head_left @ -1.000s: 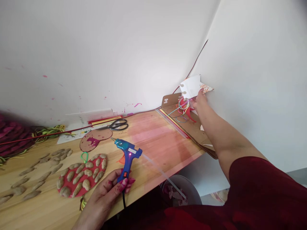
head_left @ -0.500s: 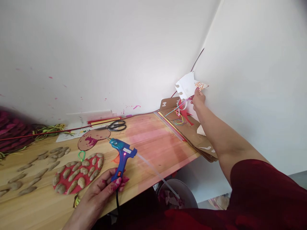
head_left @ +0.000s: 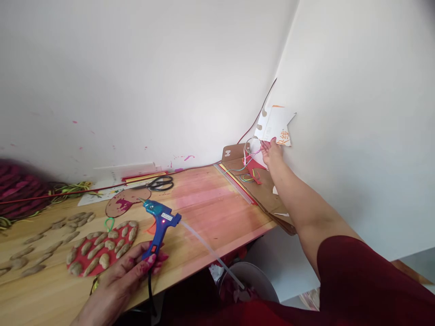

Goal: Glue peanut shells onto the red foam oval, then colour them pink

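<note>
- Lower left of the frame, the left hand [head_left: 118, 280] grips the blue glue gun [head_left: 159, 222] by its handle. The nozzle is raised off the tabletop [head_left: 210, 199], probably to spare the wood.
- Upper right, the right hand [head_left: 271, 151] pinches the white cut sheet [head_left: 276, 124], holding it above the cardboard stack [head_left: 268, 194].

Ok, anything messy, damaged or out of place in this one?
Yes. Pink paint flecks spatter the white wall above the table. The left hand, gripping the blue glue gun, has pink-stained fingers. The cardboard stack under the right hand, which holds a white paper cutout, overhangs the table's right edge.
</note>
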`<state>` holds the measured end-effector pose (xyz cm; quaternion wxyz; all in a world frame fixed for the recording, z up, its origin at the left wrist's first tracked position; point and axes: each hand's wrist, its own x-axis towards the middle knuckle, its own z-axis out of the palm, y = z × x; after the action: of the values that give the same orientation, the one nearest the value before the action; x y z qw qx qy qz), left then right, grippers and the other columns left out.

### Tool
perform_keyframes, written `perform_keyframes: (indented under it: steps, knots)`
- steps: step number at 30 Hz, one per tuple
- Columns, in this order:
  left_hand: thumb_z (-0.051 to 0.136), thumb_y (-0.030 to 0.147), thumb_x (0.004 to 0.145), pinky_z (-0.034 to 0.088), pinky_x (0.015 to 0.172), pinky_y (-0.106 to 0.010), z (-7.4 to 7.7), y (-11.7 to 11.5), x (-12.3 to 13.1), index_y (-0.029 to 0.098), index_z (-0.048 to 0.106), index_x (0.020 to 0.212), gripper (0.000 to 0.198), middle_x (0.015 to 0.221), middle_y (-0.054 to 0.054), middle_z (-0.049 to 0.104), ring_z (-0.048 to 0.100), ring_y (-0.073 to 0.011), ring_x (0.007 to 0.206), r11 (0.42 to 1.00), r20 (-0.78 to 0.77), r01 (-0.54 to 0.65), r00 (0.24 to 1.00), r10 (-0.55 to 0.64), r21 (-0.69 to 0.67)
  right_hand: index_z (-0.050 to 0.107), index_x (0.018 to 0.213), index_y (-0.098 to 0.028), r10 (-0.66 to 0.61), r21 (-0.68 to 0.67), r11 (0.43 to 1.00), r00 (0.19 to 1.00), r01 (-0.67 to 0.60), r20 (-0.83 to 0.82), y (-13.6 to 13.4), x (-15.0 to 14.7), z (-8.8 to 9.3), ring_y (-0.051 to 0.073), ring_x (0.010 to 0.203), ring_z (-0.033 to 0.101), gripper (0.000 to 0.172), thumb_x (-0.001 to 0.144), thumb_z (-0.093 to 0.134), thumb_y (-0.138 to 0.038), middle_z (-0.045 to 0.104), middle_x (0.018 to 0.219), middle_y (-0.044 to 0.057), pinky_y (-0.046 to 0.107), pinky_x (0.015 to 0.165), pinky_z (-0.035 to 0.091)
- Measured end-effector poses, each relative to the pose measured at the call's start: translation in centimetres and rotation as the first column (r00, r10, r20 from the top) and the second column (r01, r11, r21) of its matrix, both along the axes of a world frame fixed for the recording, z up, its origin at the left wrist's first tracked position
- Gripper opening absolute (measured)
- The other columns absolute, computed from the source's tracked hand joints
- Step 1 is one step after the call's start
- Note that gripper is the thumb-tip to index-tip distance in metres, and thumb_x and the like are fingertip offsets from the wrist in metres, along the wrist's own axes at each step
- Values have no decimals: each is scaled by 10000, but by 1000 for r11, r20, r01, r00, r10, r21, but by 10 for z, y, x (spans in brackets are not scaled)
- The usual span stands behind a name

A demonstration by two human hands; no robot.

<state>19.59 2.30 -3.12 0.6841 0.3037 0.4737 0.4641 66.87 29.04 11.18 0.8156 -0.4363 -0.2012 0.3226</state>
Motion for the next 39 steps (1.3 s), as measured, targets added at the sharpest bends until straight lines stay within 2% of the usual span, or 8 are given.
perform_keyframes:
  steps: [7,12,17,21,25,29,33,39]
  knots:
    - [866,353,693,577,748,-203,0,-1,7,187,745,1059,419,988,-97,769,708,-204,940,998,-24,-28,999,30,61,582,1228,-166,12,59,998,999,-10,-35,6,9,0,175,871,689,330,994,570,-398,665,1104,71,344,726,604]
    - [928,354,567,597,820,-292,4,2,5,215,749,1048,532,1021,-84,772,708,-276,993,999,-25,-20,999,19,-31,489,1025,-267,23,28,999,1000,-23,21,6,7,1,113,790,717,250,1014,459,-515,624,913,-20,276,686,627]
    - [890,380,633,593,839,-321,-3,5,-4,248,741,1087,496,1087,-72,757,691,-301,1049,997,-26,73,997,-72,31,430,863,-252,-2,-40,999,980,10,200,4,-5,7,117,730,719,330,972,521,-550,589,794,-40,260,638,620]
    - [829,396,729,575,818,-298,-7,4,-7,216,729,1104,428,1052,-97,752,684,-268,1016,984,-47,163,986,-159,78,436,766,-231,-27,-72,995,880,69,474,-12,-17,15,129,667,680,357,939,594,-500,546,681,-46,231,561,582]
    - [830,413,725,551,840,-287,4,1,-3,216,721,1103,440,1014,-82,747,675,-250,1010,993,-17,97,995,-96,65,560,708,-199,20,-65,997,609,52,793,-58,-43,9,162,707,648,284,908,652,-379,590,685,-6,275,623,576]
    - [860,393,685,533,862,-302,18,-3,-1,223,735,1053,424,1017,-64,742,679,-239,960,990,35,125,991,-128,71,726,811,-212,131,-113,989,223,-93,966,-124,-82,-19,233,975,657,118,885,661,-276,710,927,53,388,929,534]
    - [801,363,762,505,832,-284,23,-5,-4,217,732,1089,364,957,-67,743,657,-201,876,987,79,126,988,-134,95,740,1185,-270,156,-199,952,-189,-232,969,-184,-118,-61,259,1090,630,333,899,592,-183,721,1135,91,463,1047,464]
    - [797,399,767,490,801,-283,15,-5,-13,207,728,1126,413,964,-88,749,640,-190,851,972,66,191,977,-201,134,674,1307,-258,-14,-108,976,-549,-189,836,-239,-148,-104,257,1018,638,459,886,578,-104,726,1097,93,436,967,525]
